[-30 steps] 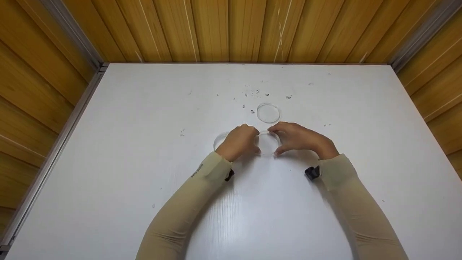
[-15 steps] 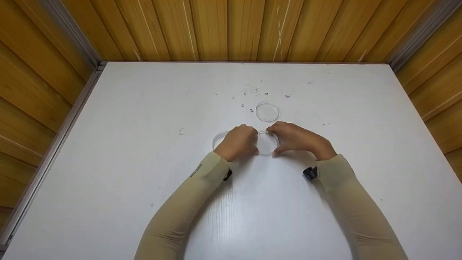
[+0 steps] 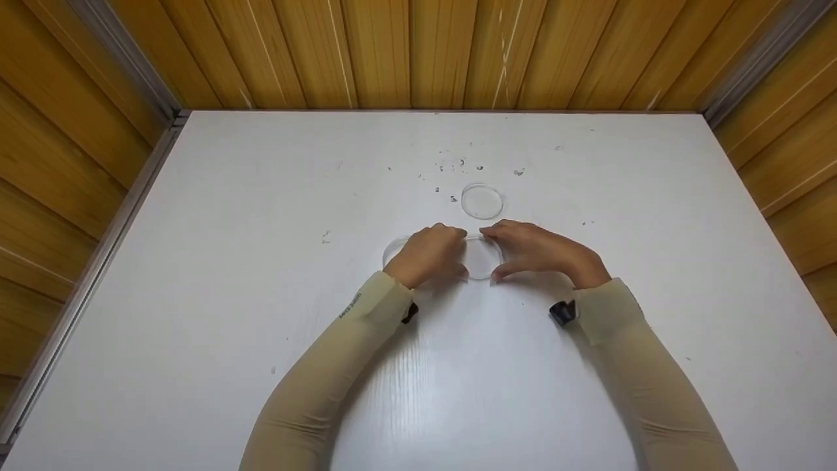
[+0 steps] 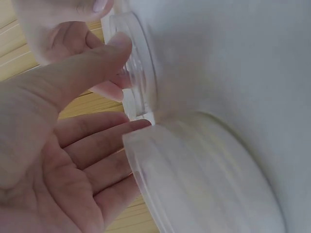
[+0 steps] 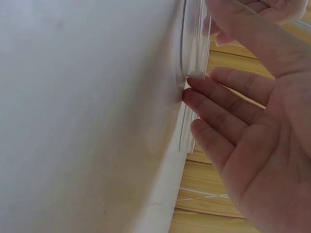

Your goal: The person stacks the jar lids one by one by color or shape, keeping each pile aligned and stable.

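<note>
A clear round petri dish [image 3: 482, 259] lies on the white table between my two hands. My left hand [image 3: 428, 255] holds its left side, the thumb at the near edge and the fingers towards the far edge. From the right, my right hand [image 3: 535, 247] grips the same dish, its thumb near and its fingertips far. The left wrist view shows the left thumb on the clear wall of this petri dish [image 4: 141, 63]. Partly hidden behind the left hand stands another clear round dish [image 3: 391, 252]; close up, this dish [image 4: 204, 179] looks taller and layered, perhaps stacked.
A further clear petri dish [image 3: 482, 201] lies just beyond the hands. Dark scuff marks [image 3: 452, 198] dot the white table [image 3: 261, 196] around it. Yellow wood-patterned panels [image 3: 379, 52] enclose the back and sides. Black wrist cameras [image 3: 562, 313] sit under both sleeves.
Both hands keep their hold on the middle dish, with hardly any movement. The whole head view has shifted slightly, so everything appears a little higher and further left.
</note>
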Motion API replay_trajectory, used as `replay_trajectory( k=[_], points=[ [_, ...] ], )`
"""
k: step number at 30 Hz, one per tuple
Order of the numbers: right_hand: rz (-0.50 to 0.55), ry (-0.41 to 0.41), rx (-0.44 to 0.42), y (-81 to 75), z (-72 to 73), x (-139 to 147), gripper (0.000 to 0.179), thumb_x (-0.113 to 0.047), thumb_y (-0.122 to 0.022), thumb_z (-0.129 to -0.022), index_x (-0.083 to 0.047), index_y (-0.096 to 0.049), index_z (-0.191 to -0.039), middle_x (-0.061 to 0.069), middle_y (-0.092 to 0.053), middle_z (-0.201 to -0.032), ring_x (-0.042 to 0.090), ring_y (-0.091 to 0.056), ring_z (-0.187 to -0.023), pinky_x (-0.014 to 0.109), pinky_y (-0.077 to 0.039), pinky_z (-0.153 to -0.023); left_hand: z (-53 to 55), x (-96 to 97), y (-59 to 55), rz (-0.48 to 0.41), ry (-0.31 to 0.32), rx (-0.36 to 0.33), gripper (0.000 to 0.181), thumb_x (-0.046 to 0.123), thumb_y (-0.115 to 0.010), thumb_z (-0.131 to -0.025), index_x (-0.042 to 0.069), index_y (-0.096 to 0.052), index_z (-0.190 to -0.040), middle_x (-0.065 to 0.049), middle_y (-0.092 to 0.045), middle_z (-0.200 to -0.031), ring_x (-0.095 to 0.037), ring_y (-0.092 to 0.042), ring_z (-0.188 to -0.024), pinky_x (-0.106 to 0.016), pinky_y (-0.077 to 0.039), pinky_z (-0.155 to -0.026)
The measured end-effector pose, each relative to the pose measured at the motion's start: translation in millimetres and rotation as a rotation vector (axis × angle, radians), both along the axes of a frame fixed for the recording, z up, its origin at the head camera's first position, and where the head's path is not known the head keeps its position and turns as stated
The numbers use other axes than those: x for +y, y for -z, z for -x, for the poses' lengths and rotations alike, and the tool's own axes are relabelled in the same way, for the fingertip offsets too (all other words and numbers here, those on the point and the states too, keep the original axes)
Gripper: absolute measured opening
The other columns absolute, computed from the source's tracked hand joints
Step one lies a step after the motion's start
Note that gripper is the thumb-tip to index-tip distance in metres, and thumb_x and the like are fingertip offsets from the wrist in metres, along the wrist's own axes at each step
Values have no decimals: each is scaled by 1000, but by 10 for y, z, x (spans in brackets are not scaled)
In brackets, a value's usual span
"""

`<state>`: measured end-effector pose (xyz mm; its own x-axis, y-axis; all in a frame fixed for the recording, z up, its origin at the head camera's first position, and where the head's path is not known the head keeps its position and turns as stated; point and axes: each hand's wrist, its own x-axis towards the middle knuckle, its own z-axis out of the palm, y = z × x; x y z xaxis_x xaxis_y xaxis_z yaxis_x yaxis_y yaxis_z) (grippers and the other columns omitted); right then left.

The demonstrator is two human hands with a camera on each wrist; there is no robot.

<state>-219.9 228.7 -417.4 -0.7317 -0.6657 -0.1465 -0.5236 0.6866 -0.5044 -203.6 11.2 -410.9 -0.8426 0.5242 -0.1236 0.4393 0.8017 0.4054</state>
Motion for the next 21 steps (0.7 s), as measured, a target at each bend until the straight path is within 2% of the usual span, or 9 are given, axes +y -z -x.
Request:
replay_trajectory(
  k=[3, 7, 16, 21],
  points=[
    [30, 38, -52, -25, 8, 21, 82, -35, -80, -76, -1, -45, -142, 12, -52, -140, 28, -46, -131, 46, -34, -111, 28, -24, -55, -18, -15, -31, 64, 24, -82, -75, 7, -58, -131, -8, -67, -119, -25, -61, -111, -39, -50, -94],
    [89, 95, -105, -68, 24, 59, 79, -35, -78, -79, -5, -44, -143, 11, -47, -145, 29, -40, -137, 48, -30, -114, 90, -66, -130, -48, -16, -32, 73, 24, -82, -77, 6, -50, -139, -9, -59, -135, -25, -56, -123, -40, -45, -103],
    [148, 162, -39, -122, 100, 132, 75, -36, -75, -83, -8, -42, -145, 12, -44, -147, 31, -35, -140, 51, -27, -115, 294, -176, -225, -42, -10, 3, 82, 28, -80, -79, 6, -39, -146, -12, -42, -150, -28, -38, -140, -44, -26, -118],
    [163, 191, -8, -100, 162, 160, 73, -34, -74, -84, -6, -42, -144, 14, -43, -148, 32, -34, -140, 51, -26, -115, 436, -216, -261, -26, -21, -2, 83, 29, -78, -81, 8, -35, -149, -10, -40, -151, -27, -35, -142, -42, -24, -119]
  ],
)
